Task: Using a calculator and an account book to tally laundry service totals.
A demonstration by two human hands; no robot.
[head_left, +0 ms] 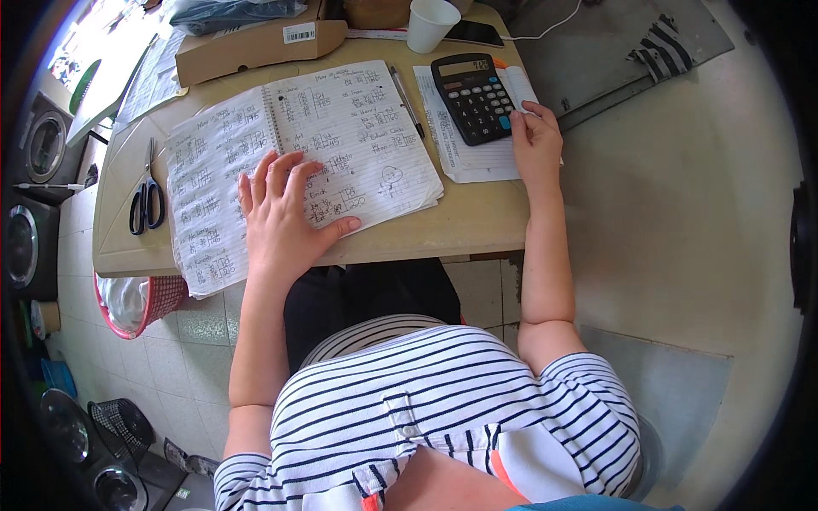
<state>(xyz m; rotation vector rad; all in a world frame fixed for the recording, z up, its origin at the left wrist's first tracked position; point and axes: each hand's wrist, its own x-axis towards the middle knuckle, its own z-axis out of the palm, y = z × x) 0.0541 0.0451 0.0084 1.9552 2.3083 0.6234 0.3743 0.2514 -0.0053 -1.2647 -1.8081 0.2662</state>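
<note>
A beige tabletop [477, 223] is seen, on which an open spiral notebook [298, 162] filled with handwriting is spread, with black-handled scissors [146, 200] laid to its left and a pen [406, 100] along its right edge. Sheets of paper [477, 157] carrying a black calculator [474, 95] are placed to the right. At the far edge, a flat cardboard box [256, 41], a white paper cup [430, 24] and a dark phone [475, 32] are set.

I see a flat brown cardboard box [256, 38] at the bench's far edge, a white barcode label [299, 33] on its side. Right of it, the black calculator [474, 96] shows a narrow pale grey screen [467, 66].
</note>
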